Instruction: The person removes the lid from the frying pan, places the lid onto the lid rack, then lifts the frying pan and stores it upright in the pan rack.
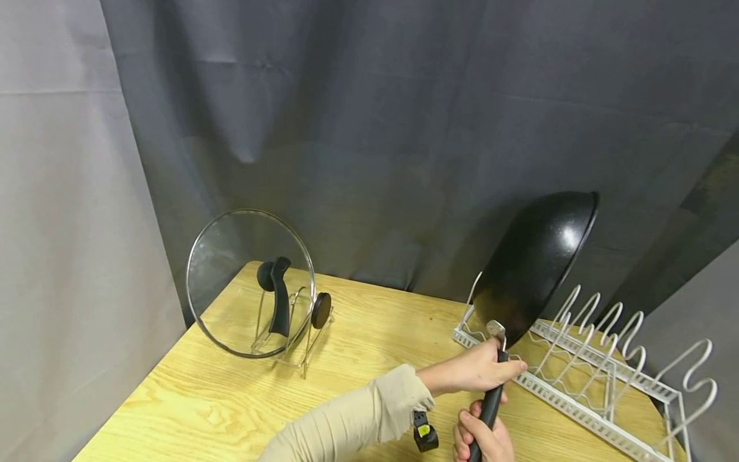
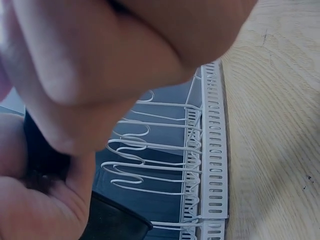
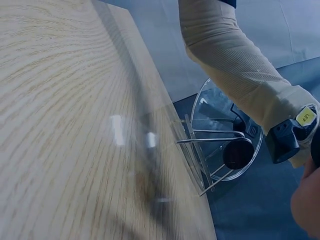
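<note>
A deep black frying pan (image 1: 531,263) stands on edge, tilted, over the far left part of a white wire pan rack (image 1: 583,410). Its rounded underside faces left, and its lower edge overlaps the rack wires. Both hands grip its long black handle (image 1: 491,405). My left hand (image 1: 476,369) holds the upper part, close to the metal bracket, with the thumb pointing right. Lower down, my right hand (image 1: 485,436) wraps its fingers round the handle. In the left wrist view, fingers hide most of the handle, and the pan's rim (image 2: 120,217) shows below beside the rack.
On the left, a glass lid (image 1: 248,237) with a black handle leans upright in a small wire stand (image 1: 306,359). Wood tabletop (image 1: 369,333) lies between stand and rack. Grey curtains (image 1: 358,160) rise behind the table. A small black camera (image 1: 426,436) hangs at the left wrist.
</note>
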The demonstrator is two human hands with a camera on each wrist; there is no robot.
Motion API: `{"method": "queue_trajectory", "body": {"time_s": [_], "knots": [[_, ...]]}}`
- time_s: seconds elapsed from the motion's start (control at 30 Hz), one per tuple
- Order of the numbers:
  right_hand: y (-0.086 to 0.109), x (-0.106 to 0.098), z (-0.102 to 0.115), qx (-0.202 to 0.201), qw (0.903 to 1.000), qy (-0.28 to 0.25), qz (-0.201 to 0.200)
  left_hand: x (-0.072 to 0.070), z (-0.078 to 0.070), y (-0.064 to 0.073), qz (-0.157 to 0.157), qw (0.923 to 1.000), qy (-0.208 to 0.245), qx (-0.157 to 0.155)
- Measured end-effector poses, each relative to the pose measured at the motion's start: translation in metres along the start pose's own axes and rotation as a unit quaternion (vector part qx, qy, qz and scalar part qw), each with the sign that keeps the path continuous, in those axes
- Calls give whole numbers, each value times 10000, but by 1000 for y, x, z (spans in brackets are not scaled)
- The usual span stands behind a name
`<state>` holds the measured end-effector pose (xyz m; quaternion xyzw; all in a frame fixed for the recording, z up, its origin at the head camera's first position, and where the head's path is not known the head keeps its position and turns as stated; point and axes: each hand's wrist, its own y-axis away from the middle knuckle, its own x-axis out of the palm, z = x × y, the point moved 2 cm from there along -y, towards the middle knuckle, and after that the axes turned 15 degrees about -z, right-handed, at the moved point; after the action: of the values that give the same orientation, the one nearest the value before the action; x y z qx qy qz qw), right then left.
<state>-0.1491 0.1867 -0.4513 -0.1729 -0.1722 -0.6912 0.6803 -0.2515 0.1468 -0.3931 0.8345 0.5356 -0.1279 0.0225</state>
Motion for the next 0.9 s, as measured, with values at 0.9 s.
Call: {"method": "queue_trajectory", "body": {"time_s": [0.9], "knots": [[-5,-15,-8,557,9975,-202,375,12,26,-6,-104,9989,312,-344]]}}
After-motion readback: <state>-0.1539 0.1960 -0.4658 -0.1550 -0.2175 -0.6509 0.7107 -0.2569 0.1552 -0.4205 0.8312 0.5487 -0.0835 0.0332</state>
